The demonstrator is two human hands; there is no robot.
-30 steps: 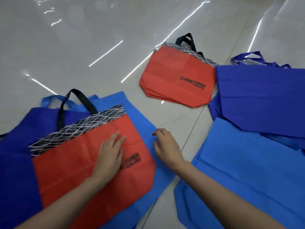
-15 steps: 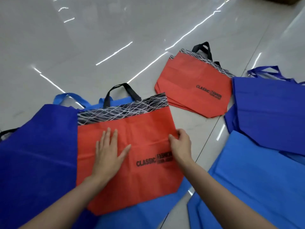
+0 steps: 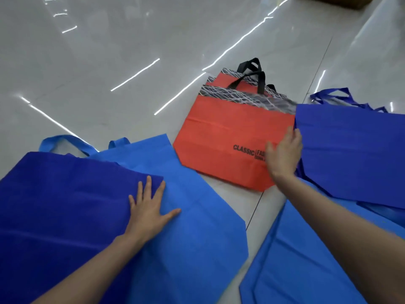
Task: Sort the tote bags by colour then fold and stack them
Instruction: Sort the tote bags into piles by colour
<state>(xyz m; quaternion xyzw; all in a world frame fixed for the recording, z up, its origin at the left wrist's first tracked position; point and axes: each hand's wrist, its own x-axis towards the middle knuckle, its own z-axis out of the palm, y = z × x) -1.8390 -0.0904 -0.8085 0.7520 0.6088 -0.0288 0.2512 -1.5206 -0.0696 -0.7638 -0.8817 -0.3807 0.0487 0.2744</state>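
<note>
A red tote bag [image 3: 221,141] with black handles and a scribble-patterned band lies on top of the red pile in the middle of the floor. My right hand [image 3: 283,153] rests on its right edge with relaxed fingers, next to a dark blue bag pile [image 3: 355,150]. My left hand [image 3: 149,209] presses flat, fingers spread, where a dark blue bag [image 3: 61,205] overlaps a light blue bag [image 3: 192,233] at the lower left. Another light blue pile [image 3: 306,266] lies under my right forearm.
The glossy pale tiled floor [image 3: 109,62] stretches away beyond the bags, with bright light streaks on it. A brown box edge [image 3: 341,0] shows at the top right. Dark blue handles [image 3: 333,95] stick out behind the right pile.
The red bag has gone from the left blue bags to the red pile, carried by my right hand. My left hand now lies on the blue bags that were under it.
</note>
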